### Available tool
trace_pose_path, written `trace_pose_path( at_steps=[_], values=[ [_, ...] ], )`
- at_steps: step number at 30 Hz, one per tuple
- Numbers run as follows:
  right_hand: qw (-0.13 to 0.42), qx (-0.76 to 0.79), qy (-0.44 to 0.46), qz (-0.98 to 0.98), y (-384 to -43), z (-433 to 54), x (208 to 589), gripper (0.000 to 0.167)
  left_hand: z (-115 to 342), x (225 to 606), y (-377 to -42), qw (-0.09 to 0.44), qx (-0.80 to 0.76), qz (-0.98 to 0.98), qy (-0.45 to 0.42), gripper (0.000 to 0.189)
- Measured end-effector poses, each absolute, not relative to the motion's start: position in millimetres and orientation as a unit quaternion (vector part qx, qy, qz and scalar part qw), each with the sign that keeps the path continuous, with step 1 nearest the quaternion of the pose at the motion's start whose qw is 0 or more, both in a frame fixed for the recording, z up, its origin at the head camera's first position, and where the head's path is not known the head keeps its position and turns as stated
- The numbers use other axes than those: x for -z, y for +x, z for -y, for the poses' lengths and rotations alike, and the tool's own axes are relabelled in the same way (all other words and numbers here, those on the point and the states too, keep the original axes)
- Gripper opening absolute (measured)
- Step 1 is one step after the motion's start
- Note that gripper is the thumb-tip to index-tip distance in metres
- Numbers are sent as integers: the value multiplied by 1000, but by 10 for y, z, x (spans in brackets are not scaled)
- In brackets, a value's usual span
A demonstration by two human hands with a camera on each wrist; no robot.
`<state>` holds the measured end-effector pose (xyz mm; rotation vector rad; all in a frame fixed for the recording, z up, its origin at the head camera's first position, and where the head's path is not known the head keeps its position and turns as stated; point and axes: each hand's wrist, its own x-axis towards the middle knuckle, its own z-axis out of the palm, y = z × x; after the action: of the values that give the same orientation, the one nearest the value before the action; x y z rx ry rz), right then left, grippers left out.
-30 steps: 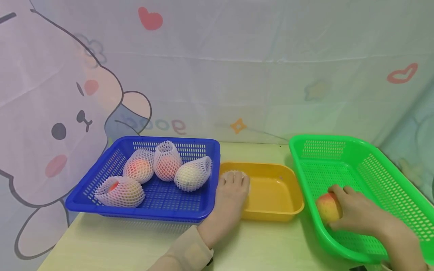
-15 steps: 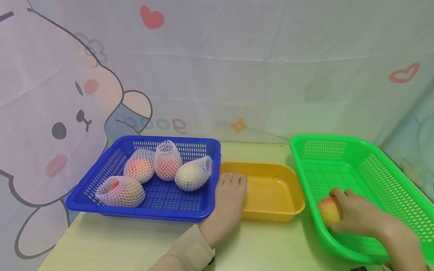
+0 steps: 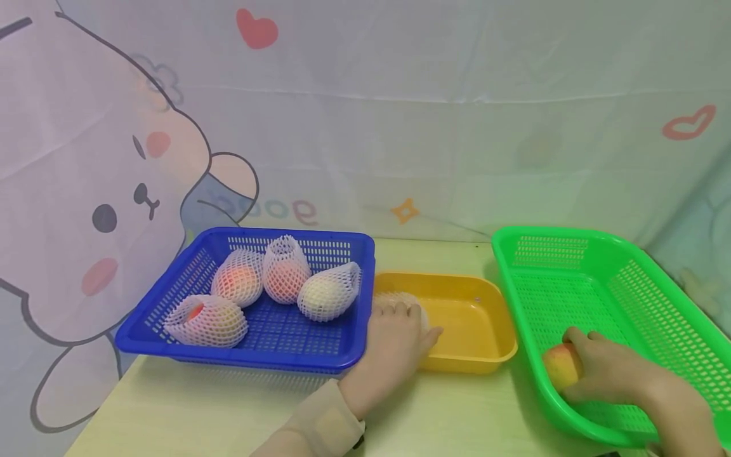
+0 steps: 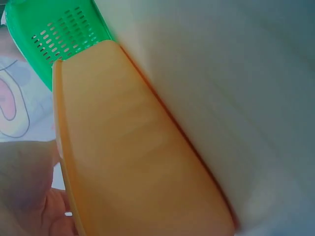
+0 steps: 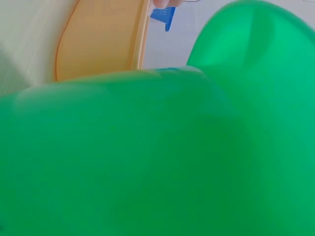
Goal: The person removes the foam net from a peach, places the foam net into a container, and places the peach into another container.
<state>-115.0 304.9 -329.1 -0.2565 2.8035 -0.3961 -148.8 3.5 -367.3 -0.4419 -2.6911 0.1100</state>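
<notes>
My left hand [image 3: 395, 346] reaches over the front of the yellow tray [image 3: 465, 363]. Its fingers lie on white foam netting [image 3: 400, 298], and the thumb stands out to the right; the fingertips' undersides are hidden. Inside the green basket [image 3: 577, 304], my right hand [image 3: 613, 371] grips a round red-and-yellow fruit [image 3: 561, 367] close to the left wall. Whether it is an apple or a peach I cannot tell. The left wrist view shows the tray's outer side [image 4: 128, 147] and part of the hand [image 4: 29, 172]. Green plastic [image 5: 147, 162] fills most of the right wrist view.
A blue basket [image 3: 245, 362] on the left holds several fruits in white foam nets [image 3: 237, 279]. The yellow tray stands between the two baskets on a pale table [image 3: 228, 406]. Behind hangs a printed cloth [image 3: 365, 127].
The left thumb has come out to the right, and more foam netting shows around that hand. My right hand and the fruit have shifted slightly down and to the right in the head view.
</notes>
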Motion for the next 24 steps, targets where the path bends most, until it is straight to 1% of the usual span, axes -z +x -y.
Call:
trace_pose_path(
  at_steps=[5,11,14,18,24],
  values=[
    [143,132,-92,-977,-1151,-3047,3299,68,-43,3658,-1442,128,-2,979,-157,63],
    [140,133,-99,-976,-1145,-3029,3297,67,-50,3635,-1418,58,6,988,-145,80],
    [143,135,-101,-975,-1146,-3019,3286,67,-58,3623,-1405,23,11,990,-142,85],
    [145,138,-104,-974,-1143,-3009,3287,67,-64,3612,-1388,-5,18,990,-138,87],
    [139,131,-108,-976,-1149,-3003,3298,68,-59,3606,-1387,-26,27,990,-135,87]
  ],
)
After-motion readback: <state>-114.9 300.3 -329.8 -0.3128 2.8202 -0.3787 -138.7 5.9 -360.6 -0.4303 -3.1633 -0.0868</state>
